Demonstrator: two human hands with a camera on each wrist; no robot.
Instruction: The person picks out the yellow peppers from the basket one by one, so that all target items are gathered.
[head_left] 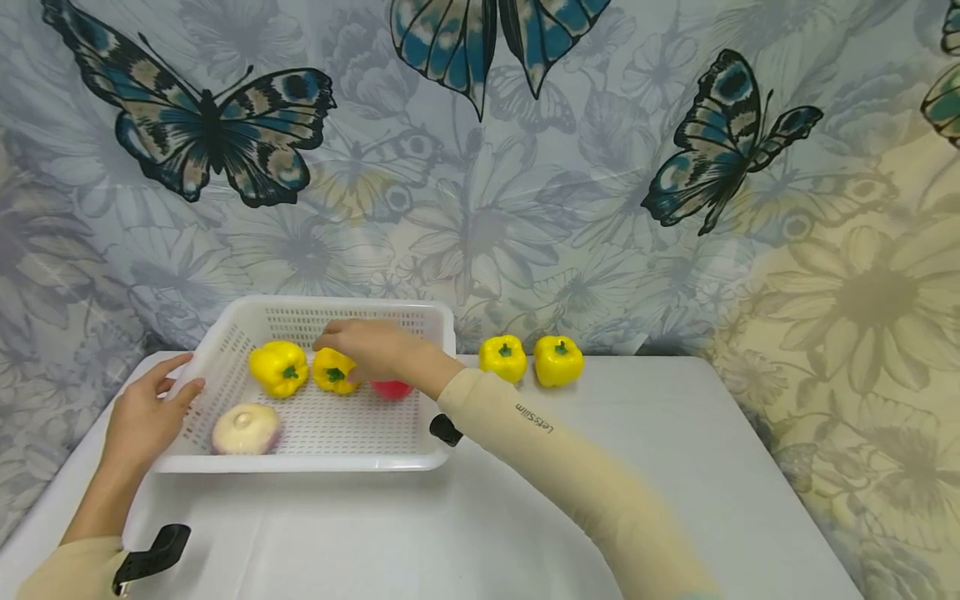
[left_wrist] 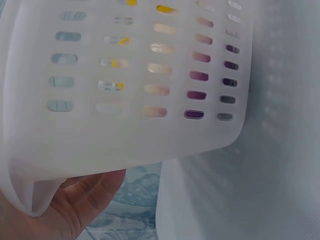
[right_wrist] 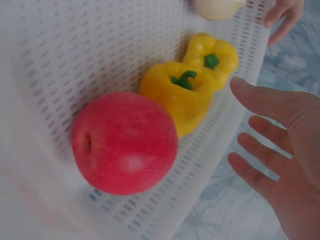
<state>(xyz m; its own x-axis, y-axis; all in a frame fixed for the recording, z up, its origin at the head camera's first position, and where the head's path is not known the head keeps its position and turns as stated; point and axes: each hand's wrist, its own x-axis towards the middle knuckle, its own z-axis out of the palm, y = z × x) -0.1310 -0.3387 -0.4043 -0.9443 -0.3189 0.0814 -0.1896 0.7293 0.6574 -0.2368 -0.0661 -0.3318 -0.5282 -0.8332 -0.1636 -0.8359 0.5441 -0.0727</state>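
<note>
A white perforated plastic basket (head_left: 300, 462) stands on the table. My left hand (head_left: 146, 417) grips its left rim; in the left wrist view, fingers (left_wrist: 102, 192) curl against the outside of the wall. Over the basket's far side my right hand (head_left: 378, 346) hovers, holding nothing. The right wrist view shows that hand (right_wrist: 280, 145) with thumb and fingers spread, beside two yellow bell peppers (right_wrist: 172, 97) (right_wrist: 220, 52). A red apple (right_wrist: 125, 145) touches the nearer pepper. Near the basket's front left lies a round cream vegetable (head_left: 246, 429) with a purple underside.
Right of the basket, two more yellow bell peppers (head_left: 503, 359) (head_left: 558, 361) stand near the back of the white-covered table (head_left: 675, 467). Behind rises a butterfly-patterned cloth backdrop (head_left: 480, 208). Black wrist mounts (head_left: 153, 554) stick out from both sleeves.
</note>
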